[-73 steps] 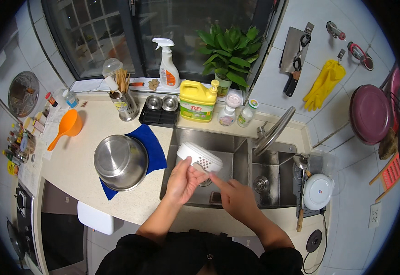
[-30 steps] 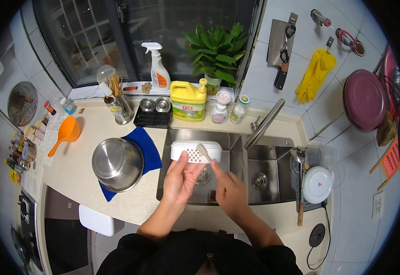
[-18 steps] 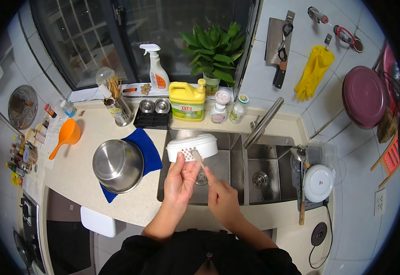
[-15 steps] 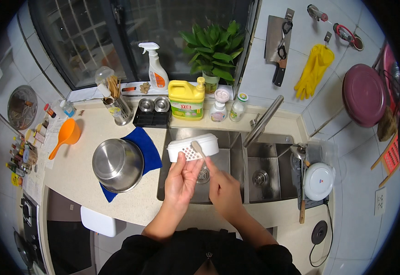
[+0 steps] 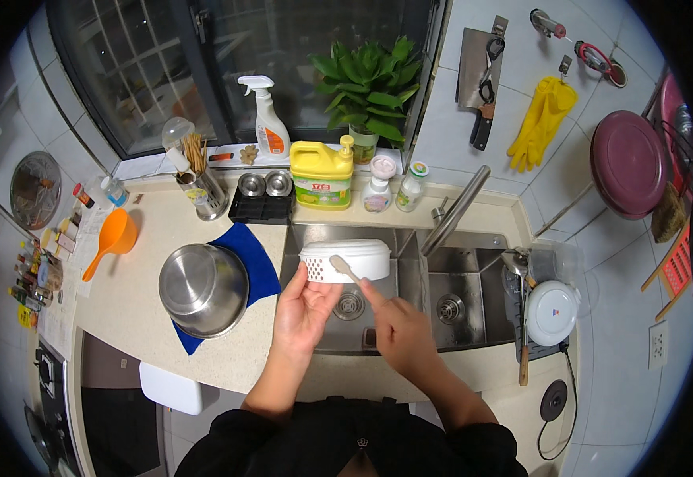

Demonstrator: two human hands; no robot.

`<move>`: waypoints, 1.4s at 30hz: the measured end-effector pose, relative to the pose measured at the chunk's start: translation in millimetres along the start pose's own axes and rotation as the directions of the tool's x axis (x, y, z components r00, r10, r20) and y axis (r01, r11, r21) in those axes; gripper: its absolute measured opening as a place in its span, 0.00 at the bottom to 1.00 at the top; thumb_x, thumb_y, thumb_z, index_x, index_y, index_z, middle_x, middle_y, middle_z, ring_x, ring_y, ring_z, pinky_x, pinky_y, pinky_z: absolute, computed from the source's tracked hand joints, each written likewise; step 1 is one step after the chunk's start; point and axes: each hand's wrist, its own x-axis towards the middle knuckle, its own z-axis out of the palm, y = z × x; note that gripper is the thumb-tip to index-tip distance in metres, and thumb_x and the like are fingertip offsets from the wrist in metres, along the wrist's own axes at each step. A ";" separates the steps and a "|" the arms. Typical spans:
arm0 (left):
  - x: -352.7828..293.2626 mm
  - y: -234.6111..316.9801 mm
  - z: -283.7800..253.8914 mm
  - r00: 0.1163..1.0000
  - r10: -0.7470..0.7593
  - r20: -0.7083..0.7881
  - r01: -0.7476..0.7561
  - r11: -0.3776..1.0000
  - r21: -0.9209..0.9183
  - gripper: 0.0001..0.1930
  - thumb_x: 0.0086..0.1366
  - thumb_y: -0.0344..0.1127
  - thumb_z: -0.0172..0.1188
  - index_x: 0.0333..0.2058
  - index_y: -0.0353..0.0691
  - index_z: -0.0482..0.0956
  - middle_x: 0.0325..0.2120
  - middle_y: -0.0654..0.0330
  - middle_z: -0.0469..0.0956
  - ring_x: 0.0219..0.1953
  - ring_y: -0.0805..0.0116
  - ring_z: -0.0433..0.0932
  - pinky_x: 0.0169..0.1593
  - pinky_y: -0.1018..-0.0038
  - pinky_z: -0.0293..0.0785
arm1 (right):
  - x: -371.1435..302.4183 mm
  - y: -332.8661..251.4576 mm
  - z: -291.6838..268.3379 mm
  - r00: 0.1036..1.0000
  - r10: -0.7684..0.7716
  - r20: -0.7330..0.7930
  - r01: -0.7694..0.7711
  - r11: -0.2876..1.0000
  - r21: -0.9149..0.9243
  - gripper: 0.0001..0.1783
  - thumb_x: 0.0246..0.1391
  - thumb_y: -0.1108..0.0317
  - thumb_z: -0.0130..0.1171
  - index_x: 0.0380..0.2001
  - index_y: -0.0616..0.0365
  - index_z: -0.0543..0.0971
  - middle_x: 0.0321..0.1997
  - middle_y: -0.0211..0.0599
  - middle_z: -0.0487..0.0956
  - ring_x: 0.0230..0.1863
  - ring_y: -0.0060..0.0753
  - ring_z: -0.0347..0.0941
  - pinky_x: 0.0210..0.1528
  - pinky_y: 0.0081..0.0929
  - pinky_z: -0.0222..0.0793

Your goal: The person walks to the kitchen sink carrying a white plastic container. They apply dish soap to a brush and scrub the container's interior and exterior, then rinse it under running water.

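Note:
A white oval box with a lidded top and a patch of round holes is held up over the large sink basin. My left hand grips its underside and left end, fingers below and thumb at the side. Across its front lies a small beige stick with a broad, rounded tip. My right hand meets the stick's lower end, index finger stretched along it and the other fingers curled. The palm hides whatever part of the stick is inside.
The double-basin sink has a tilted faucet. To the left, an upturned steel pot rests on a blue cloth. Behind stand a yellow jug and pump bottle. A white bowl sits at right.
The white box has moved slightly right and down and turned, so its top is more level. The holes now show left of the stick's tip. My right hand has shifted a little right.

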 end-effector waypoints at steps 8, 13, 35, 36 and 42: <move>8.0 22.3 -12.2 0.996 -0.082 -0.032 0.083 0.996 0.042 0.12 0.64 0.32 0.47 0.43 0.30 0.68 0.43 0.50 0.73 0.49 0.60 0.71 0.55 0.62 0.67 | -2.9 21.5 -20.6 0.990 0.140 -0.012 -0.132 0.957 0.258 0.31 0.43 0.71 0.60 0.55 0.51 0.66 0.31 0.34 0.75 0.17 0.23 0.60 0.20 0.21 0.61; 7.2 23.0 -21.6 0.980 -0.185 -0.068 0.188 0.982 0.029 0.12 0.64 0.33 0.47 0.42 0.30 0.68 0.42 0.49 0.73 0.49 0.59 0.72 0.54 0.62 0.68 | 17.8 14.2 -29.3 0.975 0.098 0.200 -0.152 0.950 0.274 0.48 0.35 0.69 0.69 0.61 0.55 0.54 0.31 0.26 0.70 0.18 0.15 0.52 0.19 0.11 0.51; -36.9 53.8 33.3 0.852 -0.473 0.223 -0.367 -0.238 0.899 0.30 0.44 0.26 0.62 0.50 0.36 0.66 0.42 0.55 0.72 0.45 0.67 0.72 0.48 0.75 0.67 | 23.7 4.7 -14.5 0.841 -0.089 0.534 -0.139 0.918 0.372 0.35 0.42 0.74 0.56 0.57 0.51 0.63 0.42 0.33 0.72 0.22 0.18 0.58 0.26 0.17 0.59; -37.2 46.8 31.5 0.882 -0.414 0.223 -0.351 -0.263 0.898 0.28 0.44 0.25 0.61 0.49 0.35 0.67 0.41 0.55 0.73 0.44 0.67 0.73 0.47 0.75 0.67 | 21.4 6.4 -10.8 0.855 -0.087 0.511 -0.128 0.919 0.372 0.34 0.42 0.73 0.56 0.57 0.51 0.63 0.41 0.34 0.72 0.22 0.18 0.59 0.26 0.17 0.59; -40.9 36.8 10.6 0.891 -0.008 0.455 -0.414 -0.426 0.804 0.22 0.43 0.22 0.58 0.42 0.36 0.71 0.33 0.56 0.74 0.36 0.66 0.75 0.41 0.76 0.69 | 24.6 18.9 -24.5 0.970 -0.095 0.224 0.047 0.976 0.213 0.28 0.48 0.71 0.53 0.55 0.48 0.66 0.30 0.35 0.73 0.18 0.26 0.64 0.21 0.23 0.62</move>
